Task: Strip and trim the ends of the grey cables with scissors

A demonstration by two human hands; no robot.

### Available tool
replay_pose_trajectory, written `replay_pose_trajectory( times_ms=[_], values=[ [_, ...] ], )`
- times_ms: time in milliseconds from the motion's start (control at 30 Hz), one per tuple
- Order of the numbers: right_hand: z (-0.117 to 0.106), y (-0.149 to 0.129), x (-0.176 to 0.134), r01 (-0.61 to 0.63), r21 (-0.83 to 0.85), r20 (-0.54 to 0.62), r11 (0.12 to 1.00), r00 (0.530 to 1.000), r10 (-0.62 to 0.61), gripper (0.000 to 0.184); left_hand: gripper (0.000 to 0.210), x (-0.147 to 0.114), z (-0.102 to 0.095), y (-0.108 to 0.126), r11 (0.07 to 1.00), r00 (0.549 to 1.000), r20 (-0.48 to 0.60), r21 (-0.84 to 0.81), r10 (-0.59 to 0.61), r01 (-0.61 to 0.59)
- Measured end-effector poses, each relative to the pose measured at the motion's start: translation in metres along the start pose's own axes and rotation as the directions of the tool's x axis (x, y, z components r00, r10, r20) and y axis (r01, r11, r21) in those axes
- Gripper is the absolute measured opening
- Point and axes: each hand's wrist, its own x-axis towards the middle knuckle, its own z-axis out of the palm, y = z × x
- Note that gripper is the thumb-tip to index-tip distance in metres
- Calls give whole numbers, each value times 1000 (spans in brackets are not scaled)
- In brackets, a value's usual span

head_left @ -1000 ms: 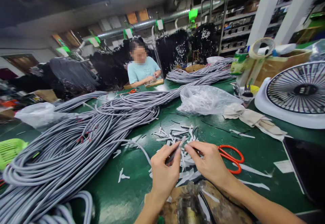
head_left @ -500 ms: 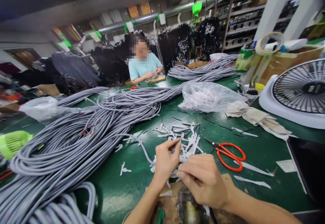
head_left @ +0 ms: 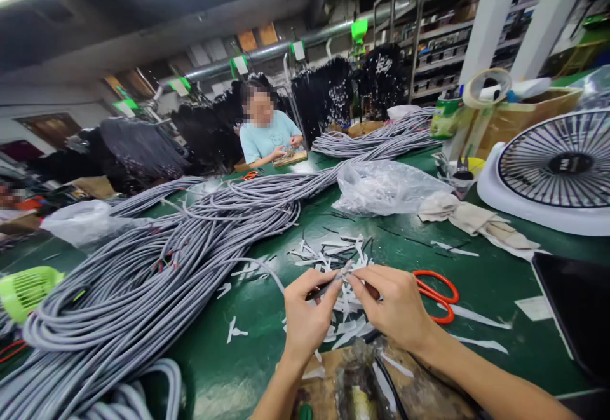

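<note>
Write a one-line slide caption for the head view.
Left hand holds gray cable, right hand at its tip, near white scraps.

right side of green bench (head_left: 229, 369): white fan (head_left: 555, 169) with dark grille, black flat slab (head_left: 576, 309) nearer the camera, tan cloth (head_left: 476, 220) lying crumpled between fan and clear plastic bag (head_left: 388, 186). behind fan: cardboard box (head_left: 528, 118), tape roll (head_left: 471, 94) upright at its left end. across the bench, person (head_left: 267, 135) in light blue shirt at small wooden board (head_left: 293, 159); metal shelving (head_left: 443, 29) farther back, to the right.
</note>
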Motion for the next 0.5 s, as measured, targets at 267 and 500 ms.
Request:
replay_pose_trajectory(
  times_ms=[267,500],
  values=[
    [-1,3,-1,-6,-12,-3,1000,1000,6,20,12,-3,-1,5,982,990,-38,140,135,-128],
    [-1,-6,-3,51,105,39,993,998,-56,25,12,0,4,-1,963,997,52,261,49,-61]
  ],
)
